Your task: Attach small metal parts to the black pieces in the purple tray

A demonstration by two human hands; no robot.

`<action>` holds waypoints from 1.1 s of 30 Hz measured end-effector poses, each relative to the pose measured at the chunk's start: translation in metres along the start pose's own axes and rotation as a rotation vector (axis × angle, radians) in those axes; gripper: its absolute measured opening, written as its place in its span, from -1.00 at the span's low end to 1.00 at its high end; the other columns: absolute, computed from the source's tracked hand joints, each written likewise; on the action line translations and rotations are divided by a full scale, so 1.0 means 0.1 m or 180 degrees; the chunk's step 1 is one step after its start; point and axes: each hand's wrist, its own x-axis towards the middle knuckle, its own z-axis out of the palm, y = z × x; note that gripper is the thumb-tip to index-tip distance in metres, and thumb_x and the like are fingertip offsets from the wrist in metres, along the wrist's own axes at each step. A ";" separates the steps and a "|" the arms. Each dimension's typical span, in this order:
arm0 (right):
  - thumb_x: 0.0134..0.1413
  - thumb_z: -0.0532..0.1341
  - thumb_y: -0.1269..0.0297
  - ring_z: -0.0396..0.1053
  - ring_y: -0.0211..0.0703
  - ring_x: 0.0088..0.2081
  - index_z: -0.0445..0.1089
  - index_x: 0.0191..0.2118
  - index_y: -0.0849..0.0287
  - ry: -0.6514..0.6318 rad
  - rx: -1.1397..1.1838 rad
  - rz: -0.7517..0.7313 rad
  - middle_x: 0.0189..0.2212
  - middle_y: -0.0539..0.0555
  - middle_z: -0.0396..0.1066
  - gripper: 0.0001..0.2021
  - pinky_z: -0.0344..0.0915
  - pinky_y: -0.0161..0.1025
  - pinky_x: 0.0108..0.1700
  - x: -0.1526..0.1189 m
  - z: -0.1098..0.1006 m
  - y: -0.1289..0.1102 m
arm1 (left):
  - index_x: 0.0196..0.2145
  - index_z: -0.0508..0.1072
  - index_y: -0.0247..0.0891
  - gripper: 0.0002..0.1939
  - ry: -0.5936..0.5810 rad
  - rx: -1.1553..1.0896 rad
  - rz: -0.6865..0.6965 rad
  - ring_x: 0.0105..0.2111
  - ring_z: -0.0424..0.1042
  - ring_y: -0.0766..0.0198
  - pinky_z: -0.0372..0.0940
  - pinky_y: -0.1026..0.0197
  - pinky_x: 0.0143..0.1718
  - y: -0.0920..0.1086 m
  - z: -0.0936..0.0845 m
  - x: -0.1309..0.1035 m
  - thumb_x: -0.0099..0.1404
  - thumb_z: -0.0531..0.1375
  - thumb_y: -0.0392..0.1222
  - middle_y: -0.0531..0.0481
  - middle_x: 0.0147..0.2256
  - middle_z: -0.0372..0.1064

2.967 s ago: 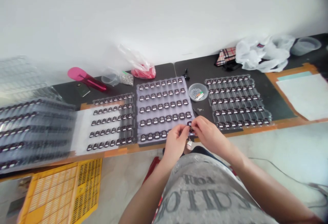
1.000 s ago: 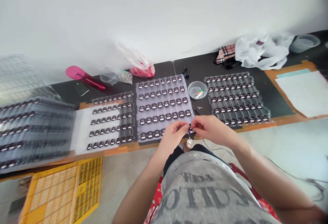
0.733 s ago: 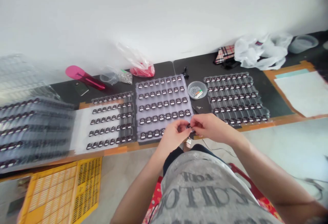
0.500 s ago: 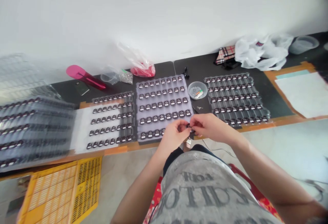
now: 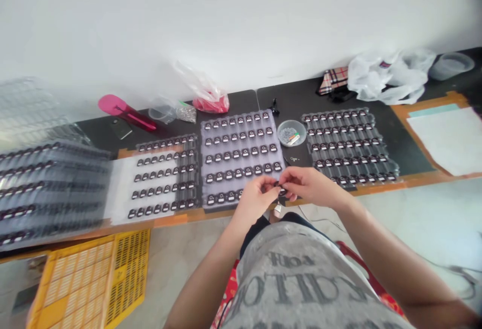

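Observation:
My left hand [image 5: 260,194] and my right hand [image 5: 302,185] meet over the table's front edge, fingertips pinched together. Between them is a small black part [image 5: 280,187], mostly covered by the fingers. Both hands are closed on it. Just behind and left of them lies a lilac tray [image 5: 223,167] with rows of small black parts bearing white labels. A round clear dish [image 5: 291,133] of tiny pieces, with an orange-and-white item inside, stands beyond the hands. To the right, a clear tray [image 5: 344,138] holds more rows of the same black parts.
Another tray [image 5: 186,178] of black parts lies left, partly on white paper. Farther left rises a tall tray stack [image 5: 75,188]. A pink object [image 5: 126,113], a bag with red contents [image 5: 211,102] and white plastic bags [image 5: 391,75] line the wall. A yellow crate [image 5: 92,279] sits below.
The fingers have shifted slightly around the small black part, which stays between both hands. The view has moved a little; trays and other things lie as before.

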 end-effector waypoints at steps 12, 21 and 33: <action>-0.02 0.08 0.37 0.38 -0.31 -0.53 0.31 -0.36 0.16 0.0032 -0.0214 -0.0089 -0.54 -0.05 0.40 -0.91 0.32 -0.35 -0.45 -0.02 -0.03 -0.02 | -0.44 0.40 -0.32 -0.74 -0.0120 -0.0713 -0.0206 -0.62 0.07 0.47 -0.05 0.36 -0.59 -0.02 0.02 0.00 0.10 0.18 -0.02 0.13 -0.62 0.16; -0.02 0.08 0.35 0.37 -0.31 -0.54 0.31 -0.37 0.13 -0.0115 -0.0342 -0.0095 -0.54 -0.07 0.39 -0.91 0.31 -0.37 -0.47 -0.05 -0.09 -0.08 | -0.28 0.43 -0.34 -0.68 -0.0622 -0.1829 -0.0352 -0.62 0.08 0.49 -0.07 0.36 -0.57 -0.17 0.01 0.01 0.03 0.28 -0.09 0.12 -0.62 0.14; -0.03 0.09 0.37 0.37 -0.33 -0.53 0.27 -0.37 0.15 -0.0306 -0.0122 0.0071 -0.56 -0.08 0.36 -0.94 0.33 -0.39 -0.49 -0.09 -0.18 -0.16 | -0.25 0.45 -0.29 -0.63 -0.0658 -0.2133 -0.0223 -0.63 0.07 0.50 -0.09 0.34 -0.59 -0.23 0.13 0.00 -0.05 0.32 -0.12 0.10 -0.59 0.21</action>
